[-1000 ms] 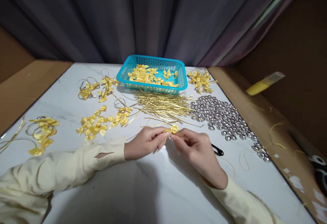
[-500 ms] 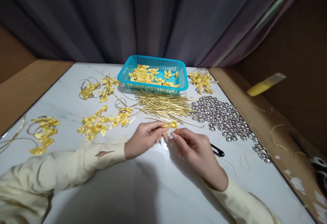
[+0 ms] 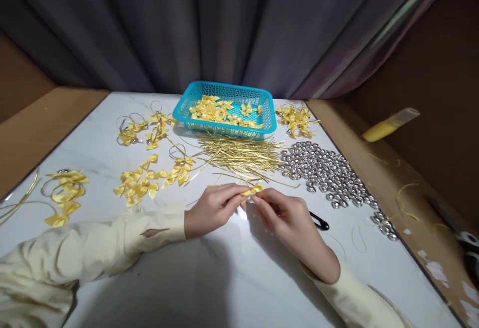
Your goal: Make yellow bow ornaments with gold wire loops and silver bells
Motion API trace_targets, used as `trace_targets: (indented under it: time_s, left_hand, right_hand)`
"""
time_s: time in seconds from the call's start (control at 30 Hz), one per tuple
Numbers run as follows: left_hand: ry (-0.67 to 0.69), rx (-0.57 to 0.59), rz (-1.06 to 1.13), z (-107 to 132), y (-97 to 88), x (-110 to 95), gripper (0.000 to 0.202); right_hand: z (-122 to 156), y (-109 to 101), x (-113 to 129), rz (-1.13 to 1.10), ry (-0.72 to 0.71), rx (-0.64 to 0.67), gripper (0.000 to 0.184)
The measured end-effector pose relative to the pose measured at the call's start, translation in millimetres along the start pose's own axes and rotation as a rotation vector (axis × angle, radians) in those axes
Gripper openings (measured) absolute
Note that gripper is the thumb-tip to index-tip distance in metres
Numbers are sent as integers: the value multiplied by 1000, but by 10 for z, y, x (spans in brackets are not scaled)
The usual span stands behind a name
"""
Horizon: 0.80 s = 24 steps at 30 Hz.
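A small yellow ribbon bow (image 3: 257, 188) is pinched between the fingertips of both hands, just in front of the gold wires. My left hand (image 3: 219, 206) is closed on its left side, thumb against forefinger. From the right, my right hand (image 3: 286, 213) is closed too, its thumb and forefinger meeting at the bow's lower edge. Whatever lies under those fingertips is hidden. A thin strand shows just left of my left hand. Straight ahead lies a pile of gold wire strips (image 3: 239, 156).
Behind the wires stands a blue plastic basket (image 3: 179, 113) with yellow bows inside. Silver beads (image 3: 329, 171) spread along the right. Loose bows (image 3: 136, 183) and looped wire-and-bow pieces (image 3: 67, 188) lie on the left. A black-handled tool (image 3: 319, 222) is partly behind my right hand.
My two hands have come closer together. The right fingertips, earlier slightly below and right of the bow, now meet its edge, and the bow sits slightly lower and flatter.
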<state>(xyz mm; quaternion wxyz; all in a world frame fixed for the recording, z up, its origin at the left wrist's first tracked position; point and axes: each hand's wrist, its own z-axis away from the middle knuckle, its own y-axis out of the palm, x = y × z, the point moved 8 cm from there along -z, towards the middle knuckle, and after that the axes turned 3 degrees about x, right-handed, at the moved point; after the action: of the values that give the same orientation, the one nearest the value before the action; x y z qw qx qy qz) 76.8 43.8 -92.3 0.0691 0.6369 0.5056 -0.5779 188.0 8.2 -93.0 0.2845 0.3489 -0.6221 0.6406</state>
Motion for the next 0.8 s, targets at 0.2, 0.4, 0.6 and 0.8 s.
trace_targets:
  time_s: [0.2,0.4,0.6,0.8]
  left_hand:
    - [33,-53,-11,26,-44,-17,17]
    - [148,-48,12,8,-44,-79,19]
    - [20,-190,-71,-23,-155,17,16]
    - [45,-158,-90,-19,-100,9,20]
  right_hand:
    - [-32,-66,-47,-65,12,-24,14]
    - [11,-157,78,-3,-92,-15,15]
    - [79,-206,173,255,-269,-253,12]
    - [146,-82,275,528,-437,-412,18]
